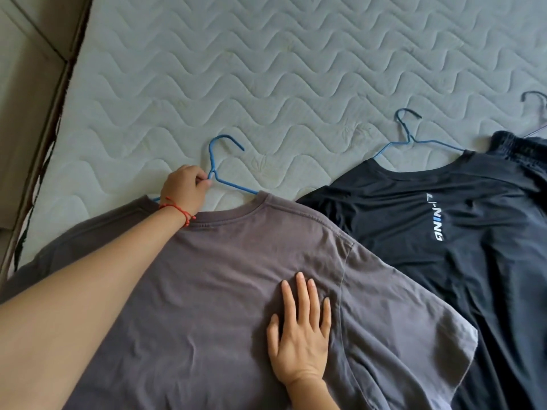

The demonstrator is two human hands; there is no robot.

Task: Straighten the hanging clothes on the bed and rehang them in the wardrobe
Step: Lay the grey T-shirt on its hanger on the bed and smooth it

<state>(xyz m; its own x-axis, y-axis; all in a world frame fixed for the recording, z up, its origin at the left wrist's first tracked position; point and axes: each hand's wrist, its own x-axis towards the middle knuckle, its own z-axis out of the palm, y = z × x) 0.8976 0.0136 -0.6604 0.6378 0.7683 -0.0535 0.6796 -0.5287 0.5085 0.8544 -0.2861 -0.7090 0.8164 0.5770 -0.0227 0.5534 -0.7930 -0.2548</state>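
evidently left hand (185,189) on hanger (220,167)

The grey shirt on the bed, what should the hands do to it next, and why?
Probably the right hand, lying flat on the grey shirt, should slide outward over the sleeve to smooth it. The cloth is creased there, and the left hand already grips the blue hanger at its neck, ready to lift.

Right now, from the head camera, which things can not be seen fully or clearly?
- Wardrobe: not in the head view at all.
- Grey T-shirt: hem cut off by the bottom edge.
- Its blue hanger: shoulders hidden inside the shirt; the left hand covers the neck.
- Third hanger: cut off by the right edge.
- Black T-shirt: lower part cut off; grey sleeve overlaps it.
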